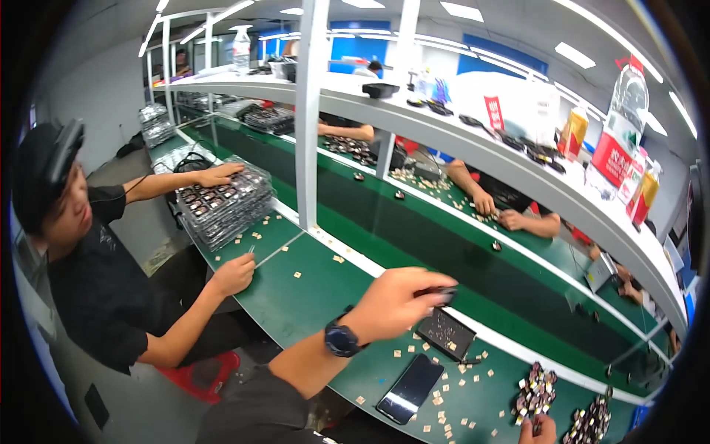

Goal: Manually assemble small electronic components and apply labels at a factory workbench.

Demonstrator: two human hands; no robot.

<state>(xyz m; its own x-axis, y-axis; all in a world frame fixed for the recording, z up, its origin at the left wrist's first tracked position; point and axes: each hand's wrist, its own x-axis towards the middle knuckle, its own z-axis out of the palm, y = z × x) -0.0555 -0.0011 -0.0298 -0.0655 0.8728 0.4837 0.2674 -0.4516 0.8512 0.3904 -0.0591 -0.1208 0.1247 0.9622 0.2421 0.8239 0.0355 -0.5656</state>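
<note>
My left hand (392, 305), with a dark watch on its wrist, is raised over the bench edge beside the conveyor. Its thumb and fingers are closed on a small dark part (444, 294), blurred. Under it lies a shallow black tray (447, 333) with tiny bits inside. A dark-screened phone (410, 388) lies nearer, among scattered small pale square pieces (438, 400). At the lower right, my right hand (540, 431) shows only its fingertips, pinched together at a heap of small dark-and-metallic parts (535, 388). What they hold is too small to make out. Another such heap (589, 420) lies beside it.
A green conveyor belt (355, 237) runs past the green bench (270, 296), carrying a few dark parts. A white shelf post (310, 118) rises on the left. At my left, a co-worker (96, 266) rests one hand on stacked clear trays (222, 203). Other people's hands (495, 209) work opposite.
</note>
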